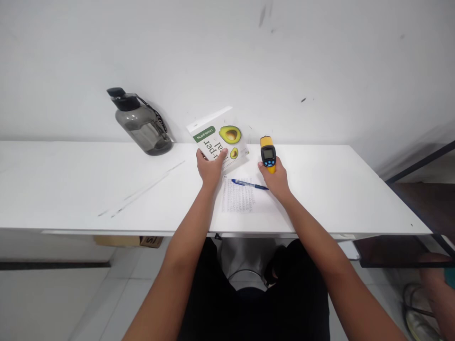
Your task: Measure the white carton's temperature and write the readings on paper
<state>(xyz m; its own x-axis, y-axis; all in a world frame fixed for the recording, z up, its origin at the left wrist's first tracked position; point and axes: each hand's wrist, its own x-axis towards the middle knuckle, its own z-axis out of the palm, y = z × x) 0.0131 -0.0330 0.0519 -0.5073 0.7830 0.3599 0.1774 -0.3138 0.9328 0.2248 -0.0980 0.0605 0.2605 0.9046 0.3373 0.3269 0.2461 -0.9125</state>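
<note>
My left hand [210, 168] is closed around the lower edge of a white box [209, 148] with a green label and avocado pictures, its thumb on the front. The box is tilted, above the back of the white table. In my right hand [277, 177] is a yellow and black infrared thermometer [268, 154], gripped by its handle, with its small screen and blue buttons facing me. Between my arms lies a sheet of paper with handwriting [237, 199]. A blue pen [249, 184] rests across the paper's top, close to my right hand.
A grey water bottle [142, 130] with a black lid stands at the table's back left, near the white wall [220, 57]. The table [71, 189] has dark scuff marks. Beneath it on the left is a cardboard box [117, 240]. Another person's leg [435, 293] shows at lower right.
</note>
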